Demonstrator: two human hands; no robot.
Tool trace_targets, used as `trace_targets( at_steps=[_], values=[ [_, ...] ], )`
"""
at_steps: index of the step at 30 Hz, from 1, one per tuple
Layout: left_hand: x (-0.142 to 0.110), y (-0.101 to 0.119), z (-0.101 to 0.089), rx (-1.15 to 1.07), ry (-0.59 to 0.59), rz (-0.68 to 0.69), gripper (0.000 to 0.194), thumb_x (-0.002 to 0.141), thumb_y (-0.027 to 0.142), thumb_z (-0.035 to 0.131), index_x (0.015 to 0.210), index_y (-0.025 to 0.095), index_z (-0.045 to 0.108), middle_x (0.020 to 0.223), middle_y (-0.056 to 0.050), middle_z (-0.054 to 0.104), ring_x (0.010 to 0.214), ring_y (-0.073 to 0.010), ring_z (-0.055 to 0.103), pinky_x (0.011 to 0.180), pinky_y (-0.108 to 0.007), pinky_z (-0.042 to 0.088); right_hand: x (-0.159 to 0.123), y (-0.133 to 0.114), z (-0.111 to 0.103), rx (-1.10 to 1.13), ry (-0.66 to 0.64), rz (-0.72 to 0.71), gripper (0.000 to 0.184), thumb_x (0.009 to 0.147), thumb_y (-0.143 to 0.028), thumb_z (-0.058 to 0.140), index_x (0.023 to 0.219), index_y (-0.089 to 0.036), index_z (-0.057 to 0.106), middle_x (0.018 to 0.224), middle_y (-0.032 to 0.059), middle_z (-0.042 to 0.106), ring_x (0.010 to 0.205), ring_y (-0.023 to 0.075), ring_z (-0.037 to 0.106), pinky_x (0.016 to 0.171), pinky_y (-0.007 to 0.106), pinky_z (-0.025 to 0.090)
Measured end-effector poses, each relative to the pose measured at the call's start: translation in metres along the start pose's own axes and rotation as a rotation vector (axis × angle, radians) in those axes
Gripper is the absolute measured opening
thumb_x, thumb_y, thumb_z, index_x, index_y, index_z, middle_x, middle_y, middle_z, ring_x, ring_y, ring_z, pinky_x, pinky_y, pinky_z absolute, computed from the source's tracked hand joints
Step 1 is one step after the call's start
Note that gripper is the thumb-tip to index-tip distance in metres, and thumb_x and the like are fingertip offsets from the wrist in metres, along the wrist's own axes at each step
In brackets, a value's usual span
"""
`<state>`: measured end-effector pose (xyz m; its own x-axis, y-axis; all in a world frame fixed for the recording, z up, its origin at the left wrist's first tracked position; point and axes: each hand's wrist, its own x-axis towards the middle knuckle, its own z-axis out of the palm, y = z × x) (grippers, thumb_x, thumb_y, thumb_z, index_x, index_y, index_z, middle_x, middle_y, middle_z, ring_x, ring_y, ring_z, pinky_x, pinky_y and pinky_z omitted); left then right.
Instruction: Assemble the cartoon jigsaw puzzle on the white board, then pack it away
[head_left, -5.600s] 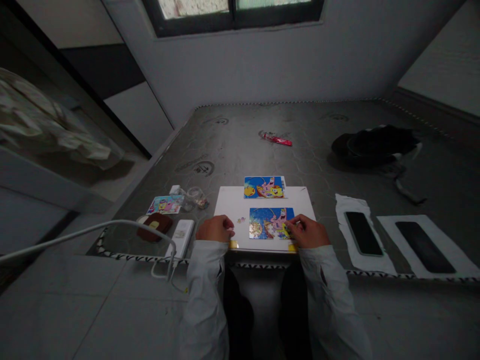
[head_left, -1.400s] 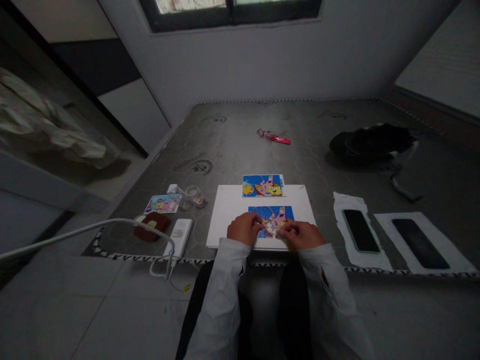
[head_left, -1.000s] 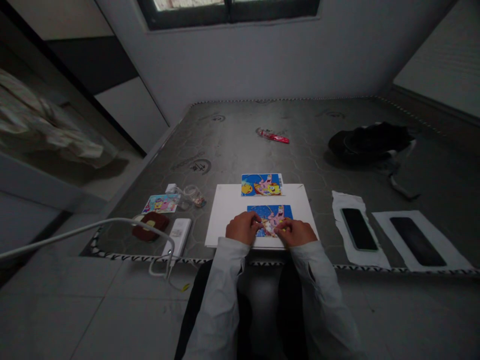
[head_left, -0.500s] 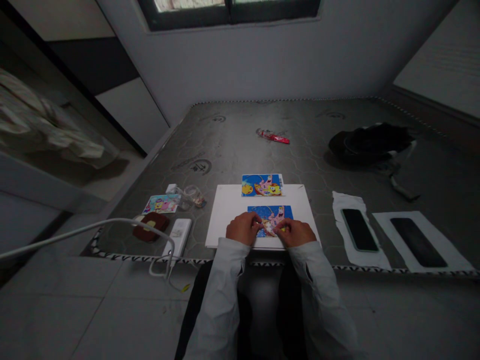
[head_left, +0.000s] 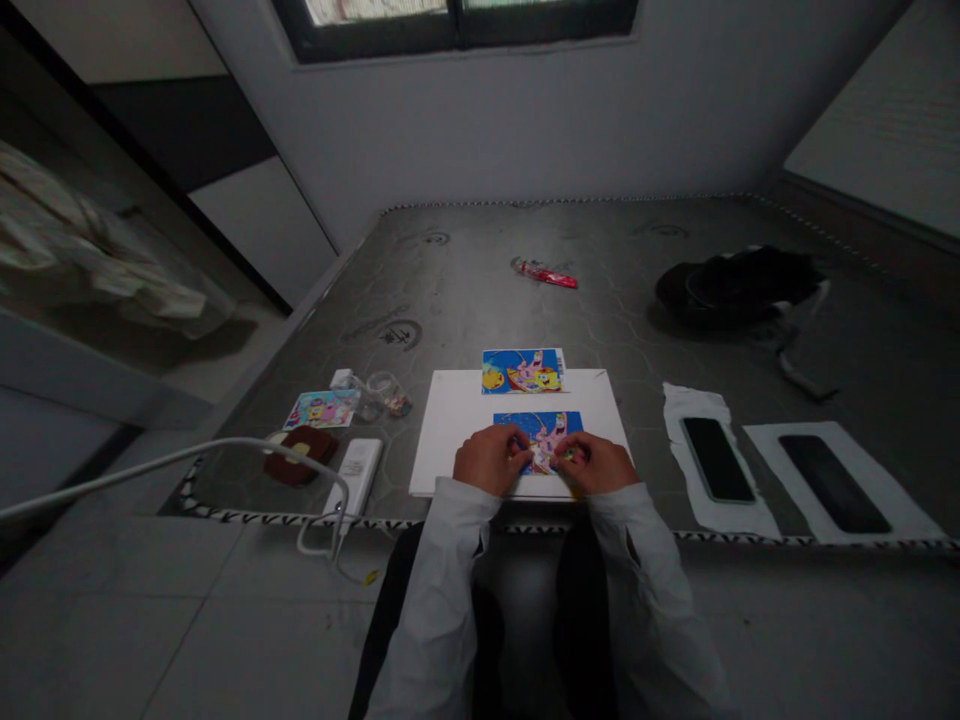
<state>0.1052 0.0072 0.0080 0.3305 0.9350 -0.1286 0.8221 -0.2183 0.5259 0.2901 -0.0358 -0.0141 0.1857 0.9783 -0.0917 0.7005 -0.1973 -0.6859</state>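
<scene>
A white board (head_left: 450, 410) lies at the near edge of the covered surface. On it is a small blue cartoon picture (head_left: 517, 420) with fine lines across it, like a mini jigsaw puzzle. My left hand (head_left: 491, 460) rests over its lower left, thumb and fingers closed together. From the lower right, my right hand (head_left: 596, 463) reaches in with its fingertips pinched. Both sets of fingertips meet the picture near its middle; whatever is between them is too small to make out. Just beyond lies a matching printed card (head_left: 525, 371).
To the left are a cartoon card (head_left: 324, 408), a clear jar (head_left: 384, 388) with small bits, a brown case (head_left: 300, 455) and a white power bank (head_left: 358, 475) with a cable. Rightward lie a phone (head_left: 718, 460), a dark slab (head_left: 832, 483) and a black bag (head_left: 742, 285). A red packet (head_left: 551, 275) is farther back.
My right hand has shifted slightly right, and its fingertips are a little farther from the left hand's. The left hand stays at nearly the same place.
</scene>
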Motion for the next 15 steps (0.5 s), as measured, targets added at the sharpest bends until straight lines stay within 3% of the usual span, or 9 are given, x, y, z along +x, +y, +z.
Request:
trace_targets(
  at_steps=[4,15],
  values=[
    [0.0,0.001,0.003,0.017,-0.025,0.007,0.013,0.079,0.034,0.07,0.091,0.029,0.069,0.088,0.003,0.071,0.084,-0.0152,0.064,0.071,-0.025,0.043,0.0,-0.001,0.003,0.0,-0.008,-0.018,0.012,0.067,-0.033,0.062,0.071,-0.022,0.067,0.051,-0.0063,0.051,0.051,0.0104,0.047,0.054,0.022,0.031],
    [-0.004,-0.008,-0.02,0.083,0.048,-0.108,0.013,0.079,0.033,0.068,0.091,0.029,0.069,0.091,0.004,0.072,0.086,-0.0164,0.064,0.067,-0.026,0.04,0.0,0.014,-0.017,0.063,0.239,0.075,0.018,0.07,-0.038,0.061,0.074,-0.021,0.067,0.051,-0.0049,0.05,0.05,0.0109,0.045,0.053,0.024,0.03]
  ],
)
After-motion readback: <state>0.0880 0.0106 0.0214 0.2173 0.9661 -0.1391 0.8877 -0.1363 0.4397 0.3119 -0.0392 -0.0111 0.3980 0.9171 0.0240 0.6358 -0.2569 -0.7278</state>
